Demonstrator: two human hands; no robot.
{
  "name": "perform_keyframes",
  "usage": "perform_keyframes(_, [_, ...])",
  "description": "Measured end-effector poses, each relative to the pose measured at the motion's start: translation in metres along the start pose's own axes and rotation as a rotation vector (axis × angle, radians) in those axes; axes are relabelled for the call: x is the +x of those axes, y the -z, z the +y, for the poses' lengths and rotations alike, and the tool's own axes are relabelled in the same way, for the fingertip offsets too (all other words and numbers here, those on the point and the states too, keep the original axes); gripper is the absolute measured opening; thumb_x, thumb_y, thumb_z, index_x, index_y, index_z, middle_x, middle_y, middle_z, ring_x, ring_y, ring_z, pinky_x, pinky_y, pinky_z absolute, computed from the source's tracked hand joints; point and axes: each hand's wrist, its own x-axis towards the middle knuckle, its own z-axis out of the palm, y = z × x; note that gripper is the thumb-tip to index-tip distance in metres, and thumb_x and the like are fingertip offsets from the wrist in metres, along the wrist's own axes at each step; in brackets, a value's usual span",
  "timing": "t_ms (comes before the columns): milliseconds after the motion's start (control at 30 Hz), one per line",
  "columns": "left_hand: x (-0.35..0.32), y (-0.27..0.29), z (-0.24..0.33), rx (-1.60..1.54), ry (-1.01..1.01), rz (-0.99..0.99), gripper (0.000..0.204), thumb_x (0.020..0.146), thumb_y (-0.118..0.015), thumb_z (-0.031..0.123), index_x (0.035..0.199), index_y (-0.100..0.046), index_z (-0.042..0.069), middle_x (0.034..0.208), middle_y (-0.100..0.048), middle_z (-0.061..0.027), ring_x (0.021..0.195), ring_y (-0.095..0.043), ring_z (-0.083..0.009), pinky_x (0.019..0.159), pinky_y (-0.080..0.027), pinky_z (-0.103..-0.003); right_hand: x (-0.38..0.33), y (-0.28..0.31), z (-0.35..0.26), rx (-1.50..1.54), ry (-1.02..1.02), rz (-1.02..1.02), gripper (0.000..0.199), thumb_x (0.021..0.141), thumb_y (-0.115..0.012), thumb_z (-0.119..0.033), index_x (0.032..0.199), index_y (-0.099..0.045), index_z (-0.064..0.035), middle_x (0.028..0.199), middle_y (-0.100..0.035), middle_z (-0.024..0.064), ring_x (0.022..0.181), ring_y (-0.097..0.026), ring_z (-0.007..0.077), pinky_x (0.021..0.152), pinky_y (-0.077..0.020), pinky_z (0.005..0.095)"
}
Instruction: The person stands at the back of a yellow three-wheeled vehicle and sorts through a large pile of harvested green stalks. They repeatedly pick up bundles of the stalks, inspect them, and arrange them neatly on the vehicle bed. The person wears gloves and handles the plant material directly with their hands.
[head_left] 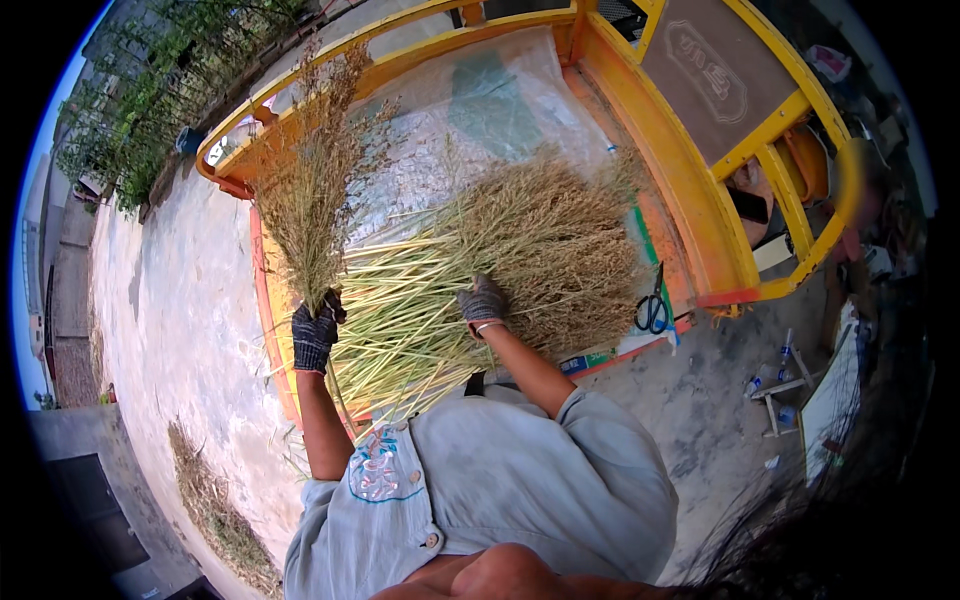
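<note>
My left hand (316,330), in a dark knitted work glove, is closed round the stalks of an upright bunch of dried seed-head stalks (318,180). The bushy brown heads of that bunch point away from me, over the left side of the cart bed. My right hand (484,303), gloved the same way, rests on a large pile of cut stalks (400,320). Its fingers are bent in among the stalks, and what they grip, if anything, is hidden. The pile's pale stems lie to the left and its brown seed heads (560,250) to the right.
Black-handled scissors (652,312) lie at the right end of the pile. The yellow cart rail (680,180) rises along the far and right sides, and plastic sheeting (500,95) lines the bed. Dry plant scraps (215,500) lie on the concrete at lower left.
</note>
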Motion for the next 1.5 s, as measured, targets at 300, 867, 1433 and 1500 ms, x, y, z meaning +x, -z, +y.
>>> perform_keyframes(300, [0.018, 0.003, -0.058, -0.145, 0.094, -0.143, 0.023, 0.086, -0.056, 0.026, 0.091, -0.058, 0.004, 0.068, -0.056, -0.0013, 0.053, -0.048, -0.0093, 0.047, -0.039, -0.025, -0.018, 0.02, -0.058, -0.372, 0.315, -0.221, 0.059, 0.081, -0.056, -0.025, 0.133, -0.032, -0.0108, 0.14, -0.025, 0.0172, 0.125, -0.033, 0.0308, 0.1, -0.0309, 0.0407])
perform_keyframes(867, [-0.01, -0.005, -0.072, 0.0, 0.121, 0.065, 0.018, 0.089, -0.052, 0.018, 0.085, -0.06, 0.002, 0.065, -0.057, -0.0022, 0.058, -0.05, -0.0095, 0.054, -0.04, -0.024, 0.073, 0.061, -0.109, -0.7, 0.632, -0.042, 0.035, 0.088, -0.042, -0.018, 0.121, -0.049, -0.0095, 0.128, -0.043, 0.015, 0.11, -0.049, 0.0311, 0.088, -0.0437, 0.0413])
perform_keyframes(1433, [-0.097, 0.004, -0.068, -0.253, 0.069, 0.424, 0.012, 0.086, -0.053, 0.01, 0.094, -0.059, 0.002, 0.071, -0.059, -0.0023, 0.056, -0.05, -0.0072, 0.048, -0.038, -0.02, 0.079, 0.025, -0.078, -1.149, 0.995, -0.587, 0.027, 0.078, -0.053, -0.015, 0.1, -0.063, -0.0023, 0.099, -0.062, 0.0162, 0.089, -0.061, 0.0325, 0.069, -0.049, 0.0467])
perform_keyframes(1500, [-0.117, 0.019, -0.069, -0.188, -0.038, 0.583, 0.014, 0.086, -0.053, 0.013, 0.093, -0.06, 0.003, 0.068, -0.059, -0.0027, 0.051, -0.048, -0.0061, 0.041, -0.035, -0.02, 0.065, 0.031, -0.126, -1.113, 0.954, -0.586, 0.023, 0.077, -0.052, -0.015, 0.09, -0.066, -0.002, 0.093, -0.064, 0.0161, 0.085, -0.062, 0.0314, 0.066, -0.0499, 0.0448])
